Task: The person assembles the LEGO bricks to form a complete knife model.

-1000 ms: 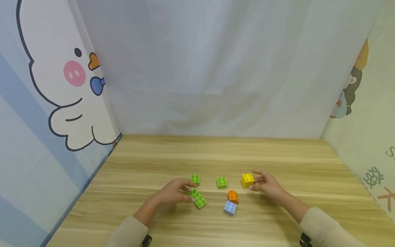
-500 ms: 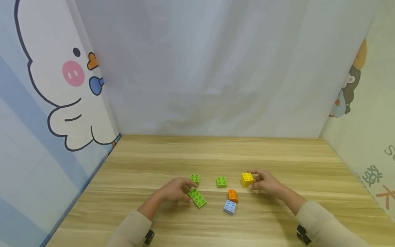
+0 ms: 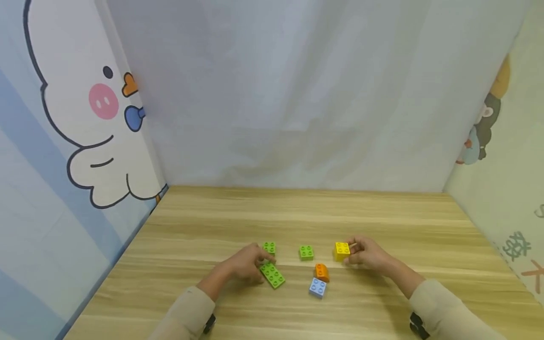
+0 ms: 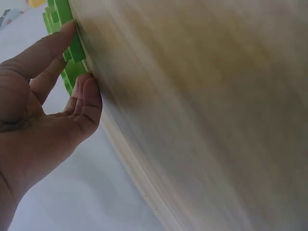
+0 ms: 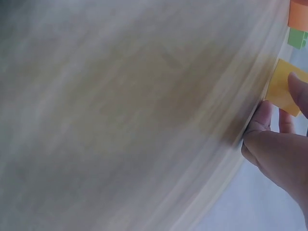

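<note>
My left hand (image 3: 248,262) holds the long green building brick (image 3: 272,275) at its left end, thumb at the near side and index finger at the far end. In the left wrist view the thumb lies against the side of the green brick (image 4: 76,47), while the other fingers curl down at the tabletop. On the right, a yellow brick (image 3: 342,251) is pinched by my right hand (image 3: 369,255), thumb in front and fingers behind. The right wrist view shows the thumb on the face of the yellow brick (image 5: 281,89).
Beyond the left hand sits a small square green brick (image 3: 269,248). Another green brick (image 3: 306,253) stands between the hands. Nearer lie an orange curved brick (image 3: 321,272) and a light blue brick (image 3: 318,287), close together. A pale curtain (image 3: 289,94) backs the wooden table (image 3: 238,212).
The left thumb and fingers have drawn in around the end of the long green brick. My right fingers have closed in on the yellow brick. The bricks stay in place.
</note>
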